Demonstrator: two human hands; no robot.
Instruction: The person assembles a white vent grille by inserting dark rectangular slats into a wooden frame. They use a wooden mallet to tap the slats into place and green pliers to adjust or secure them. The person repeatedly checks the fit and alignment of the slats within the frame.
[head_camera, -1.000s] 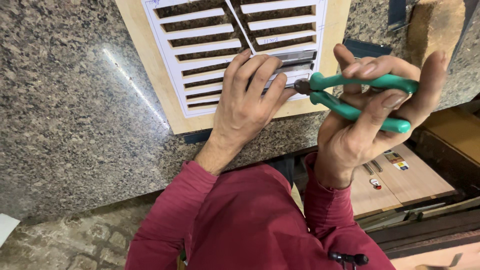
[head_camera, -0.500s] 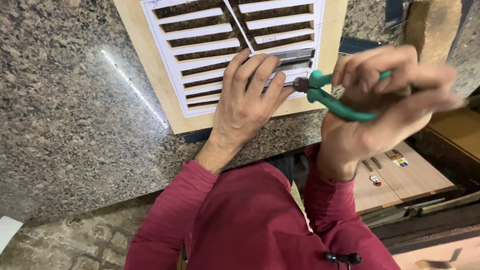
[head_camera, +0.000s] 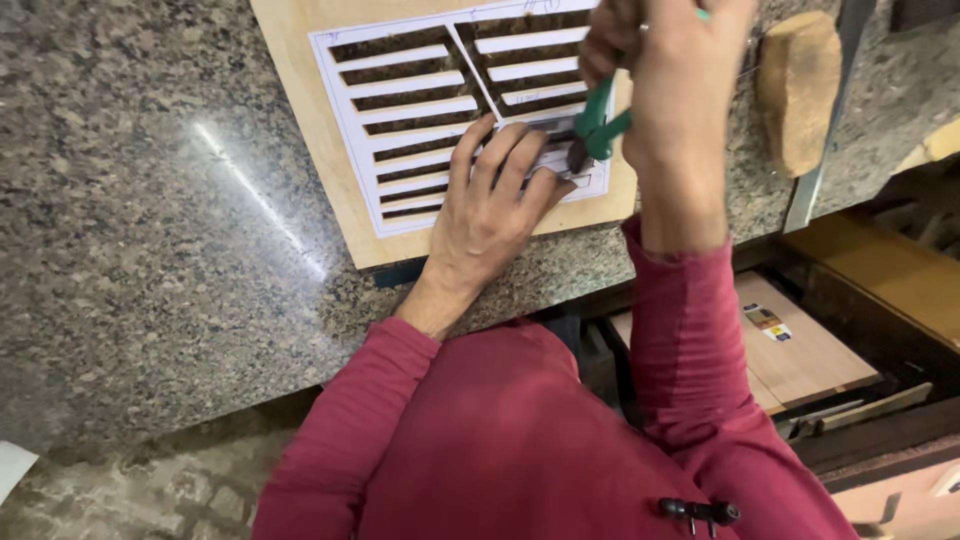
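Observation:
A thin wooden board (head_camera: 310, 120) with a white paper pattern (head_camera: 420, 130) and several cut-out slots lies on a speckled granite counter (head_camera: 130, 250). My left hand (head_camera: 495, 205) presses flat on the board's near right part, fingers spread over the slats. My right hand (head_camera: 665, 70) is raised above the board and grips green-handled pliers (head_camera: 598, 125). The pliers point down, their dark jaws touching the pattern just beside my left fingertips. Both my sleeves are dark red.
A rounded wooden block (head_camera: 800, 90) lies on the counter at the right, beside a metal strip (head_camera: 825, 130). Below the counter's edge at the right are wooden boards and panels (head_camera: 800, 350). A stone floor (head_camera: 130, 490) shows at the lower left.
My right hand has swung up from beside the board to above it, turning the pliers from lying level to pointing downward. The left hand stays pressed on the board.

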